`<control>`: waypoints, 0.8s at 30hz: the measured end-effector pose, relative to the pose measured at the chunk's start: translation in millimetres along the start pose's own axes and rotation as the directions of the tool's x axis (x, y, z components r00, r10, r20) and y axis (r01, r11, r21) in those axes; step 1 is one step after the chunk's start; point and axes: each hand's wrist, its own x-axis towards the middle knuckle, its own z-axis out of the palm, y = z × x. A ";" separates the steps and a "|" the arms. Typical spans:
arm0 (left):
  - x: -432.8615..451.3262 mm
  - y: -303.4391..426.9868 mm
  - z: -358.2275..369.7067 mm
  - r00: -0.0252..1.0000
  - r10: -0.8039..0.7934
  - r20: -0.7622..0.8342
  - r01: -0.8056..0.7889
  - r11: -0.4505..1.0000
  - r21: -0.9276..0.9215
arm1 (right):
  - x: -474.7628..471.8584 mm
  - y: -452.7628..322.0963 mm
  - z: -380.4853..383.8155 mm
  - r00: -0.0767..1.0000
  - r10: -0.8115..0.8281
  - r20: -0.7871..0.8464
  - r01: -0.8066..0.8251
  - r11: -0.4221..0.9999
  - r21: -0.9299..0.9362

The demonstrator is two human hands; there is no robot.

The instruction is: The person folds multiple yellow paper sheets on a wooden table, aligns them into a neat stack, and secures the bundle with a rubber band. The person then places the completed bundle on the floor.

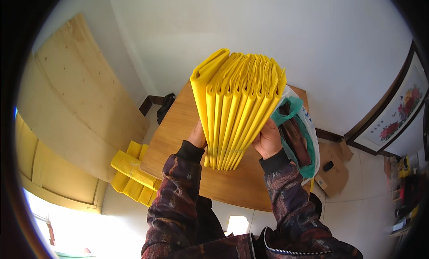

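Note:
A thick bundle of folded yellow sheets (234, 108), paper or thin fabric, stands on its narrow end between my two hands above a wooden table (177, 125). Its folded edges face me, and a thin band or string crosses it near the lower end. My left hand (198, 135) grips the bundle's left side, its fingers hidden behind the sheets. On the right side, my right hand (268, 138) holds the bundle with its fingers curled, partly hidden too. Whether the lower end touches the table cannot be told.
Right on the table lies a green and white plastic bag (313, 141) with dark red material inside. More yellow bundles (134, 172) are stacked beyond the table's left edge. Flattened cardboard (335, 172) lies on the floor at right. A plywood sheet (80, 91) leans at left.

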 end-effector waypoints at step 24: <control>8.3 72.1 40.7 0.966 0.109 0.233 -0.104 0.994 -0.031 | -2.4 10.8 -5.5 0.990 -0.073 -0.124 0.072 0.997 -0.014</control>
